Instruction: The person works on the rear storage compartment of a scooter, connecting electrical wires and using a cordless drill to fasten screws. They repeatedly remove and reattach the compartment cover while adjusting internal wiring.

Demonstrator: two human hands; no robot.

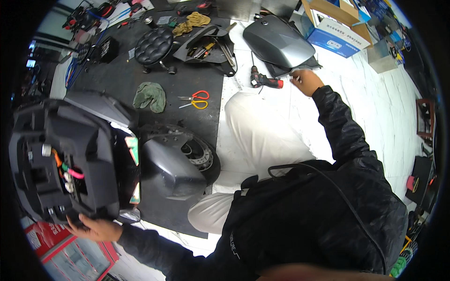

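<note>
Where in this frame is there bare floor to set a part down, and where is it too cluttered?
Free: the white floor right of the right hand, between the cardboard box and the sleeve; also the dark mat between the round stool and green rag. Crowded: around the open tool bag and the scooter rear held by the left hand.

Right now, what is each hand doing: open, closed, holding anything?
Left hand: open, fingers spread against the lower edge of the scooter's black rear body.
Right hand: empty, reaching beside the red-and-black power drill; grip unclear.
</note>
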